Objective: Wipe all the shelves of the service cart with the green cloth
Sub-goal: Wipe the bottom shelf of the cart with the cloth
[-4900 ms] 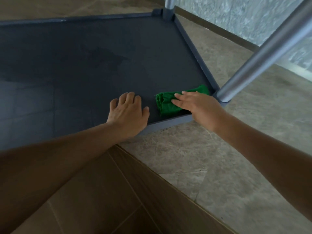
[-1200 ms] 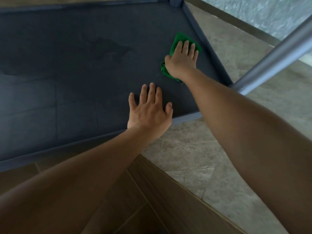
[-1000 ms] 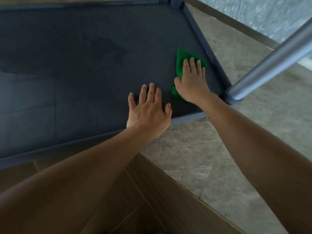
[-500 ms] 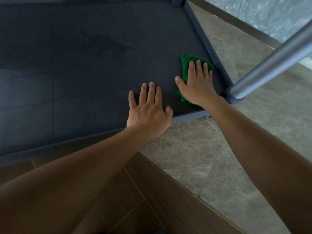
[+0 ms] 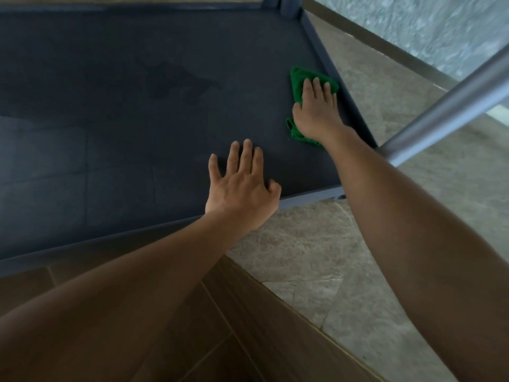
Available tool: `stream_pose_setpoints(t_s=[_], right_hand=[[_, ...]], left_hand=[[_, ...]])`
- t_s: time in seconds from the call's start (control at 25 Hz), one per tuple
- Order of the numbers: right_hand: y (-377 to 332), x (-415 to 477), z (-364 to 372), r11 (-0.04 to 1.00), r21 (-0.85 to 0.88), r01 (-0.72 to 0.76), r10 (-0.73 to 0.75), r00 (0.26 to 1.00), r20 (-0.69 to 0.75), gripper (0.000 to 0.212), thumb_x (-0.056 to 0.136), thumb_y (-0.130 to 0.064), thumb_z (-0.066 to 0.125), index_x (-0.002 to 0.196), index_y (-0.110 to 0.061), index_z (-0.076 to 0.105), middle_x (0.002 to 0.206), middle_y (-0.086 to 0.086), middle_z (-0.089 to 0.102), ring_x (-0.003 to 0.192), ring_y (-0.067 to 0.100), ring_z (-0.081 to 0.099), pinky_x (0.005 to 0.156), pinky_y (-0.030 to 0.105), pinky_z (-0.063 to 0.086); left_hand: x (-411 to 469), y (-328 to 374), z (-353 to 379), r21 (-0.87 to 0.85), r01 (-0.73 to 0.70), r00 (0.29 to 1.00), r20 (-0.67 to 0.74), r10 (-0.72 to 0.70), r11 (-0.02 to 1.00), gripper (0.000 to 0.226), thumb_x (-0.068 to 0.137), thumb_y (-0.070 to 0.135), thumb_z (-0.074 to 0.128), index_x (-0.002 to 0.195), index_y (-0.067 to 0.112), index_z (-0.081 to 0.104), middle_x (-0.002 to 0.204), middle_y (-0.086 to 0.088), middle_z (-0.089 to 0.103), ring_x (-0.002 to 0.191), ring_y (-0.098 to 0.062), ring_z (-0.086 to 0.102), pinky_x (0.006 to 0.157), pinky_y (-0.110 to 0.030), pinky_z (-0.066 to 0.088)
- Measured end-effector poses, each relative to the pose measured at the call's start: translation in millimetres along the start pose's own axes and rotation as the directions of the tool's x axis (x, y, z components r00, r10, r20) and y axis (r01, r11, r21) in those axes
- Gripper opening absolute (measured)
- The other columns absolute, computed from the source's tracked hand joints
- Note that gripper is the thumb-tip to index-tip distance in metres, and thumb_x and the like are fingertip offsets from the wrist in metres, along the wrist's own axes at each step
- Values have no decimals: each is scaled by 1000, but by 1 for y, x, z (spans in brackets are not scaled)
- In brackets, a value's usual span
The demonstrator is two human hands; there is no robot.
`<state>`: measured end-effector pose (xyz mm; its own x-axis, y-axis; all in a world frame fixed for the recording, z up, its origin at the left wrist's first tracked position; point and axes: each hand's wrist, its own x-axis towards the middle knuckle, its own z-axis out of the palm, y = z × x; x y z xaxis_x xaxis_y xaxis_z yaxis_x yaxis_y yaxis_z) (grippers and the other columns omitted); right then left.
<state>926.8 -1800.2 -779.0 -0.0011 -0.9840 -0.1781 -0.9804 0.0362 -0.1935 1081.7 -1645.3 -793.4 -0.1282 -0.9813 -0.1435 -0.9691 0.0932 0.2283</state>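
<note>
A dark blue-grey cart shelf with a low raised rim fills the upper left of the head view. The green cloth lies crumpled on it near the right rim, and my right hand presses flat on top of it, hiding the cloth's middle. My left hand rests flat on the shelf near the front rim, fingers spread, holding nothing. A darker damp patch shows on the shelf's middle.
A silver cart post rises slanting from the shelf's near right corner, and another post base stands at the far right corner. Grey stone floor and brown tile lie below; a pale wall runs at the top right.
My right hand has slid the cloth away from the near right corner, farther along the right rim. My left hand has stayed in place.
</note>
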Motion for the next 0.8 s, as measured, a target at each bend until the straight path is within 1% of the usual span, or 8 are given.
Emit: stream_pose_setpoints(t_s=[0.24, 0.36, 0.48, 0.6, 0.8], right_hand=[[8, -91, 15, 1000, -3, -27, 27, 999, 36, 64, 100, -30, 27, 150, -7, -5, 158, 13, -9, 145, 33, -11, 116, 44, -4], [12, -110, 18, 998, -9, -60, 61, 996, 62, 64, 100, -30, 27, 150, -7, -7, 158, 12, -11, 144, 33, -12, 116, 45, -4], [10, -99, 19, 996, -20, -85, 86, 995, 43, 66, 100, -36, 25, 150, -6, -7, 158, 13, -11, 144, 34, -12, 116, 46, -4], [14, -68, 12, 997, -28, -66, 66, 998, 20, 69, 100, -44, 24, 151, -7, -4, 159, 13, -8, 145, 33, -9, 116, 44, -5], [12, -18, -8, 994, -12, -105, 105, 994, 32, 65, 101, -37, 24, 151, -6, -3, 159, 14, -7, 146, 30, -7, 118, 43, -3]], left_hand=[[0, 1, -2, 3, 6, 1000, 0, -6, 1000, 67, 92, 44, 16, 153, 17, 3, 161, 0, -5, 147, -19, -10, 115, -52, -7], [-1, 1, -1, 15, 2, 1000, -8, -2, 1000, 68, 93, 45, 16, 153, 17, 2, 161, -1, -5, 147, -20, -9, 115, -52, -7], [-2, 1, 1, 20, -4, 1000, 5, 4, 1000, 69, 92, 46, 15, 153, 17, -1, 161, -1, -8, 147, -19, -12, 114, -51, -10], [-3, 0, 2, 20, -5, 1000, 10, 4, 1000, 70, 91, 47, 13, 152, 17, -2, 161, -1, -10, 147, -19, -14, 114, -50, -12], [0, 1, 1, 11, -6, 1000, 15, 6, 1000, 70, 91, 47, 12, 152, 17, -2, 161, -1, -10, 147, -19, -14, 114, -50, -12]])
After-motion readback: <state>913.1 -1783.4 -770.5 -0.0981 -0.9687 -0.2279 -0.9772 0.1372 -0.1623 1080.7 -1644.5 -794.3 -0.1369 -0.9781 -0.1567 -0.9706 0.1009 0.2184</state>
